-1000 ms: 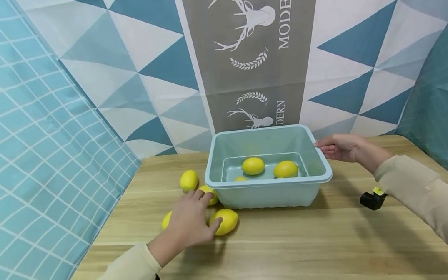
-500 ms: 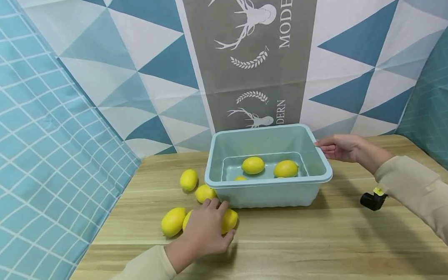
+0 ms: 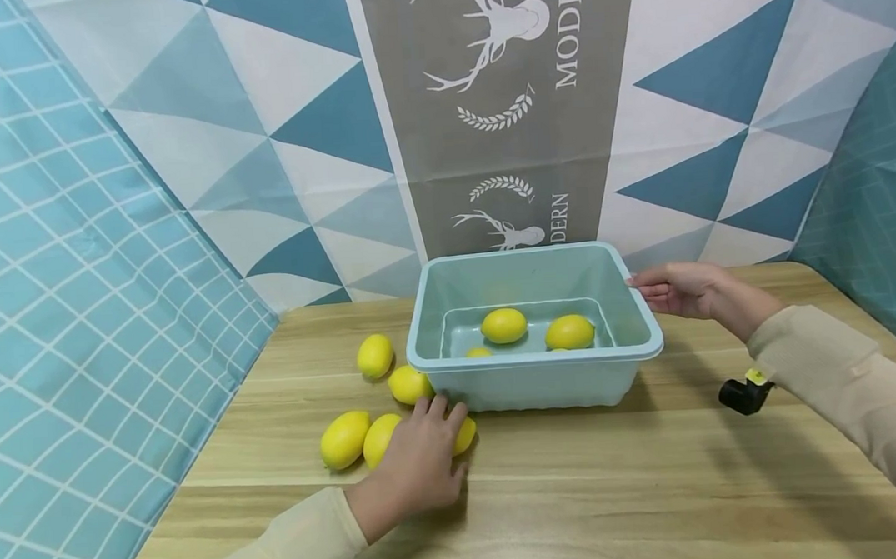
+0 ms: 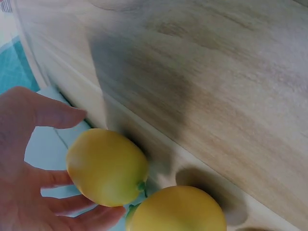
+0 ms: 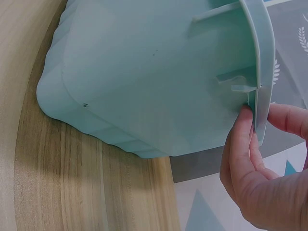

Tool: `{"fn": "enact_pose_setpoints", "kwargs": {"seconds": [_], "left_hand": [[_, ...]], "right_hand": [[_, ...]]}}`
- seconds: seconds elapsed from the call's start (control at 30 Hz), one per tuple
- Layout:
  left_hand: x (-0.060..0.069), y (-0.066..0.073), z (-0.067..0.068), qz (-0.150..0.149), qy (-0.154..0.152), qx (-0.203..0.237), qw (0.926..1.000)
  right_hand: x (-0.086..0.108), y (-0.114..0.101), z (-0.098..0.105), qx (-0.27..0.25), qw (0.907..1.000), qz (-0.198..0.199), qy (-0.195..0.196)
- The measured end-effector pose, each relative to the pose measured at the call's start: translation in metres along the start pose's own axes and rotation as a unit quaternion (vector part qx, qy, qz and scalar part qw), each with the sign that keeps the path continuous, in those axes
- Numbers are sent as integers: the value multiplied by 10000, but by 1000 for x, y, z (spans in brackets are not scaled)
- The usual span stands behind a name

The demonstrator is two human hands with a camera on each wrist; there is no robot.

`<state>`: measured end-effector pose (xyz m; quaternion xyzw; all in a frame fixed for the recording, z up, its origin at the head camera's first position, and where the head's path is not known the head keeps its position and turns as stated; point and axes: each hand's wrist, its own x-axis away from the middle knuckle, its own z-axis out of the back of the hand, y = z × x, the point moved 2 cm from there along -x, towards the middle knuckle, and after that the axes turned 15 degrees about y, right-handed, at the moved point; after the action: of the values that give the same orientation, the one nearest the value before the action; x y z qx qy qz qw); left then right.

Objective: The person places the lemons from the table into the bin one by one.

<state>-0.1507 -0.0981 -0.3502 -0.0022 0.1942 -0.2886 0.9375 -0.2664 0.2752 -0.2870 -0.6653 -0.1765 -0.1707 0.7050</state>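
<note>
My left hand [image 3: 420, 466] is over a lemon [image 3: 466, 435] by the front left corner of a pale blue plastic basin [image 3: 531, 390]. In the left wrist view its fingers touch the far side of that lemon [image 4: 107, 166], while the thumb stands apart from it with a gap. A second lemon [image 4: 178, 211] lies right beside it. My right hand [image 3: 684, 290] pinches the rim at the basin's right end; the right wrist view has the thumb outside and the fingertips [image 5: 244, 115] under the lip. Inside the basin lie several lemons [image 3: 504, 326], some partly hidden by the front wall.
Left of the basin, several more lemons [image 3: 346, 440] rest on the wooden table [image 3: 615, 489]. A small black object [image 3: 746, 395] with a yellow tag is at the right sleeve. Patterned cloth [image 3: 322, 151] hangs behind the table, and blue checked cloth lines the left side.
My left hand has moved right and toward the front, from above the lemon group to the lemon nearest the basin. The right hand keeps its hold on the rim.
</note>
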Motion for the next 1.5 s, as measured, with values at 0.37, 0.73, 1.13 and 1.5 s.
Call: {"fn": "enact_pose_setpoints", "kwargs": {"seconds": [0.37, 0.73, 1.13, 1.5], "left_hand": [[-4, 1, -3, -117, -351, 186, 9991], [-6, 0, -11, -390, -370, 269, 9982], [-10, 8, 4, -806, -980, 356, 9913], [-17, 12, 23, -1274, -1066, 282, 9857]], "right_hand": [[0, -1, 1, -14, 10000, 6, -28], [0, 1, 0, -55, 10000, 35, -27], [0, 2, -1, -84, 10000, 28, 33], [-1, 1, -1, -88, 9998, -49, 188]]}}
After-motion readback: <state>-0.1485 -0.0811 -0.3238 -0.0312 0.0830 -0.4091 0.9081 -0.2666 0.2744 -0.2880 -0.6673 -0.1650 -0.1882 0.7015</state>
